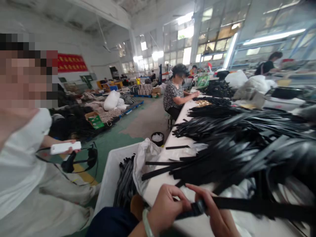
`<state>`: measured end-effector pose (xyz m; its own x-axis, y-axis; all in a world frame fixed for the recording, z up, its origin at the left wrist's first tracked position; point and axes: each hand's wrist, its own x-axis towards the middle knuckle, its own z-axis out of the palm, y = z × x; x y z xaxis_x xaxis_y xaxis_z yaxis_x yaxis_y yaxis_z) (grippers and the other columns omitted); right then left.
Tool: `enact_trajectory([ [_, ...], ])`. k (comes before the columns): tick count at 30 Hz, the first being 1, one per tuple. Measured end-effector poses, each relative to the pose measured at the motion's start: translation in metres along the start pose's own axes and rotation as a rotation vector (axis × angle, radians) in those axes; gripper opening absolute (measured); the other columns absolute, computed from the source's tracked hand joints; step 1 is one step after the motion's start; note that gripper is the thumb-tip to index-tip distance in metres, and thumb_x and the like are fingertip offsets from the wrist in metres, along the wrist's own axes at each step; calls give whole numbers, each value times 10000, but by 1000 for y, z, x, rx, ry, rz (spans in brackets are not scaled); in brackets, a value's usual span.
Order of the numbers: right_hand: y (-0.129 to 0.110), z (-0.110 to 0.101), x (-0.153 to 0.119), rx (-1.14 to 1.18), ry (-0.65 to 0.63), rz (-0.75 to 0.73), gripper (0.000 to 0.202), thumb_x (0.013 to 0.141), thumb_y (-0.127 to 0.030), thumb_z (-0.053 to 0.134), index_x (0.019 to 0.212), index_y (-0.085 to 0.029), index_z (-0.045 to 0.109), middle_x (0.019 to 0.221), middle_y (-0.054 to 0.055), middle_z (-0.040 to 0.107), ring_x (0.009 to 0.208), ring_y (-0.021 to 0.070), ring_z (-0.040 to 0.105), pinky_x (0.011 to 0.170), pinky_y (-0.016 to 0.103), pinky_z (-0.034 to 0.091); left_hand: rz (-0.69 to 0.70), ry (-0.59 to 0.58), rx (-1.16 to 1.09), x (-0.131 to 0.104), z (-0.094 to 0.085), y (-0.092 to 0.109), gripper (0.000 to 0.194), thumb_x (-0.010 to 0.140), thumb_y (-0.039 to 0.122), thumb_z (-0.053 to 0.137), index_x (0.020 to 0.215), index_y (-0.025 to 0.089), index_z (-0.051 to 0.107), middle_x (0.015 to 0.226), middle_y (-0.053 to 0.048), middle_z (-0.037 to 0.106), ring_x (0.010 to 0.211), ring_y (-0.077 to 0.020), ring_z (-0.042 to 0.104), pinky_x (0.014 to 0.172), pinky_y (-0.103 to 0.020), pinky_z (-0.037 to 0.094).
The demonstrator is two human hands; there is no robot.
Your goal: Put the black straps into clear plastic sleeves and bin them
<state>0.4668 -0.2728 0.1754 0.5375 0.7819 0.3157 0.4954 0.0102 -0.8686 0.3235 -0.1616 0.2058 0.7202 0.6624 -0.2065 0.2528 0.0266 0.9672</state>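
Note:
A black strap (256,205) runs from the right edge of the view to the front of the table. My left hand (169,204), with a pale bangle on its wrist, is closed and pinches the strap's end. My right hand (217,212) grips the same strap beside it, its index finger stretched out. A dark, shiny band or loop shows on the strap between both hands, too blurred to tell its kind. Just beyond my hands, a large pile of black straps (209,164) lies on the white table (154,189).
A white bin (108,174) holding black straps stands left of the table, with a white sack (144,161) over its edge. On the left, a person (22,184) holds a white device (65,147) and cables. Another person (174,95) sits farther along the table.

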Motion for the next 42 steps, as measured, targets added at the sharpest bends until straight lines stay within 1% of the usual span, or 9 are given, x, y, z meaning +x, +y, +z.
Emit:
enact_trajectory([
  [3,-10,3,5,96,21,149,566,973,-522,279,892,-179,722,561,1,489,524,134,504,476,229,403,25,-16,46,0,-11,7,236,674,334,709,598,110,702,614,-59,656,623,-159,556,615,-263,408],
  [6,-16,-12,16,103,15,201,558,964,-532,319,790,-155,691,515,-15,424,497,124,454,462,228,363,24,-37,148,2,-22,10,278,733,380,672,686,112,730,729,-86,706,719,-194,605,674,-278,439],
  [11,-26,-39,29,128,-182,194,466,952,-501,406,1017,-142,697,550,-25,433,497,107,436,450,220,329,11,-90,197,8,-19,12,217,731,329,676,722,123,744,763,-77,724,752,-202,628,694,-276,454],
  [15,-34,-41,29,81,-273,141,437,955,-478,421,1105,-164,685,550,-26,422,512,113,436,457,223,330,-16,-135,140,12,-8,11,188,719,298,670,707,122,736,703,-54,708,685,-178,611,635,-255,444],
  [21,-30,-39,21,41,-182,173,446,965,-468,397,1116,-158,679,534,-31,407,495,113,420,454,229,320,4,-128,109,15,-1,5,184,736,294,655,696,124,715,699,-44,693,667,-156,594,617,-238,436],
  [26,-33,-54,23,32,-157,175,449,964,-468,400,1093,-142,681,507,-41,381,469,107,413,430,223,298,15,-191,71,16,2,7,190,729,288,656,691,110,709,674,-51,684,655,-156,593,618,-239,439],
  [30,-40,-63,28,-38,-155,102,438,959,-465,405,1048,-152,697,541,-15,453,490,111,436,437,224,324,32,-178,118,18,7,13,196,732,295,650,672,115,702,655,-45,676,645,-156,588,608,-239,428],
  [38,-33,-51,19,-150,-132,20,434,965,-438,382,1096,-165,693,571,14,496,525,140,489,465,248,357,63,-135,208,21,17,10,191,756,288,639,679,125,701,667,-29,664,649,-147,567,600,-239,392],
  [42,-32,-57,21,-104,-88,73,435,963,-446,393,1077,-153,694,549,-5,483,490,120,460,466,242,349,58,-299,-3,27,14,1,364,774,456,655,843,102,705,810,-72,693,740,-165,603,658,-244,438],
])
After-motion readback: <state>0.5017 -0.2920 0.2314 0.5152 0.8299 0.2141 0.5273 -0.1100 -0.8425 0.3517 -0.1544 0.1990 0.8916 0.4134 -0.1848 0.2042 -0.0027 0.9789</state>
